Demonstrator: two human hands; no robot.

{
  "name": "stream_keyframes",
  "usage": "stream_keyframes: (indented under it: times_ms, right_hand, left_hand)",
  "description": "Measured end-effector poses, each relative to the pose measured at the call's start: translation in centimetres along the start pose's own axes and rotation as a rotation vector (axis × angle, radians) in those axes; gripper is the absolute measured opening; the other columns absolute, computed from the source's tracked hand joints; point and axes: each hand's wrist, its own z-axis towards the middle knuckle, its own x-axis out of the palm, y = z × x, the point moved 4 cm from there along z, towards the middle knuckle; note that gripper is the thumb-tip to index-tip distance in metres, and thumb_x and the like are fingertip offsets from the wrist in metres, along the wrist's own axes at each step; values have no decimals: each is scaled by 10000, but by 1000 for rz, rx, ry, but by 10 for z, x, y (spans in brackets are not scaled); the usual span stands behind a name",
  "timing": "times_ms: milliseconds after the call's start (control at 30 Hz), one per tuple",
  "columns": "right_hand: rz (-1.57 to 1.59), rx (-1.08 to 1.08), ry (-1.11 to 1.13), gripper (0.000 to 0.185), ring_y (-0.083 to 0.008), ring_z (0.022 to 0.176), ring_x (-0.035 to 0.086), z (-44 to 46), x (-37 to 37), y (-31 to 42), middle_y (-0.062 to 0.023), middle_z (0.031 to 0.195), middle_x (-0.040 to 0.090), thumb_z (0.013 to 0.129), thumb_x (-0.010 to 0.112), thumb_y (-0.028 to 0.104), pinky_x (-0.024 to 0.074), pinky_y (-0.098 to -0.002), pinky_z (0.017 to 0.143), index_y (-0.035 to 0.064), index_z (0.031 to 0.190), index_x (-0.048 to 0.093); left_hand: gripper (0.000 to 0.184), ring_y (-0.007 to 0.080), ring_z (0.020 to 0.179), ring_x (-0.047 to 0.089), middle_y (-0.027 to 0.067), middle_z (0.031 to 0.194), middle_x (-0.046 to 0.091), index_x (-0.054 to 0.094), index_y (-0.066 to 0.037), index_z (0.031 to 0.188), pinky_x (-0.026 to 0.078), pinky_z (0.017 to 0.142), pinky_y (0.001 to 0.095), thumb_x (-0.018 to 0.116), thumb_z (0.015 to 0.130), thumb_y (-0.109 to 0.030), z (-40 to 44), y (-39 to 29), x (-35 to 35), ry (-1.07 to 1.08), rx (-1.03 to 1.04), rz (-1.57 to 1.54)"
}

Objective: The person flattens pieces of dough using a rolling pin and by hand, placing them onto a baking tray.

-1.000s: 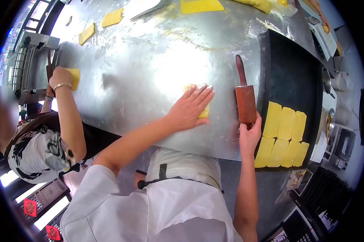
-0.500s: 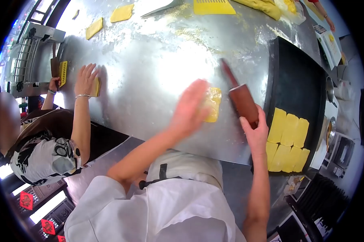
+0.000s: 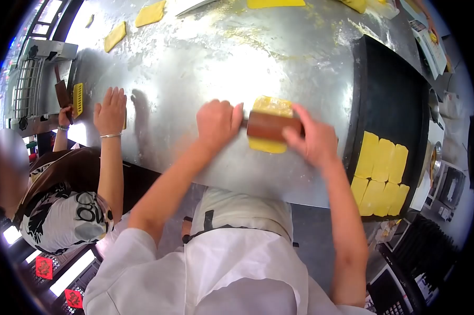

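Observation:
A brown rolling pin (image 3: pixel 267 126) lies sideways across a flat yellow dough piece (image 3: pixel 269 146), whose far and near ends show on either side of the barrel. My left hand (image 3: pixel 216 123) is closed round the pin's left handle. At the other end, my right hand (image 3: pixel 316 137) grips the pin, its thumb and fingers on the barrel end; the right handle is mostly hidden under it. Light flour marks show on the dough's far part.
A black tray (image 3: pixel 392 79) at right holds several flat dough sheets (image 3: pixel 375 155). To the left, a co-worker's hand (image 3: pixel 110 111) rests over a dough piece and their other hand (image 3: pixel 65 115) holds a rolling pin. More dough pieces (image 3: pixel 150 14) lie on the floured metal table (image 3: pixel 184 100).
The rolling pin has swung from beside the dough to across it. My left hand has left the dough and taken the pin's left handle. My right hand moved up and left with the pin.

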Motion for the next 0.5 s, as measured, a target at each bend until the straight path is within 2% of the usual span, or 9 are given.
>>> stream_keyframes:
  times_ms: [33,100,167,200,300,367,433,500]
  right_hand:
    - [-78,-129,-65,765,-385,756,740,-15,10,1,-151,859,758,869,698,701,581,-477,698,187,1431,630]
    - [-89,-221,-67,773,-388,774,745,-20,10,6,-159,868,760,876,691,697,587,-468,707,163,1432,628]
    - [-47,-33,7,759,-392,785,747,6,3,1,-167,873,761,901,676,670,584,-464,701,144,1445,611]
    - [62,55,-38,766,-400,781,741,23,2,-9,-174,860,756,918,651,670,579,-471,707,149,1476,584]
    - [7,81,-34,754,-407,768,732,27,-1,-9,-170,870,758,923,648,648,574,-474,706,148,1482,573]
    - [-29,-4,0,868,-376,746,733,-14,14,-5,-130,895,767,803,770,664,578,-459,699,168,1488,579]
    - [-44,-150,-88,930,-343,760,744,-46,23,8,-123,880,764,736,836,654,582,-443,697,187,1497,576]
    - [116,41,-6,883,-305,778,753,-40,11,8,-120,875,764,760,845,628,580,-412,709,170,1470,590]
  left_hand:
    - [408,390,621,554,161,665,572,572,-64,616,433,591,513,656,986,-213,-19,-2,-2,5,-16,-8]
    - [451,346,588,565,133,609,573,568,-91,566,441,546,478,685,963,-271,-28,-9,-10,25,-15,-42]
    - [452,345,578,574,141,594,574,584,-88,566,447,545,477,684,965,-274,-5,0,0,20,-36,30]
    - [455,350,584,590,149,586,587,595,-84,568,456,549,477,683,969,-280,14,2,3,-1,-41,53]
    - [462,363,596,587,148,590,583,569,-83,565,450,555,495,688,963,-285,23,9,10,4,-24,64]
    - [460,357,604,571,134,588,549,550,-88,570,436,560,507,691,962,-283,-12,2,1,-35,28,2]
    - [439,359,605,550,126,608,536,537,-92,593,424,560,512,690,967,-264,-31,-7,-5,4,6,-36]
    - [435,362,596,541,123,615,547,529,-97,595,422,558,509,691,968,-252,-33,-14,-11,32,-48,-67]
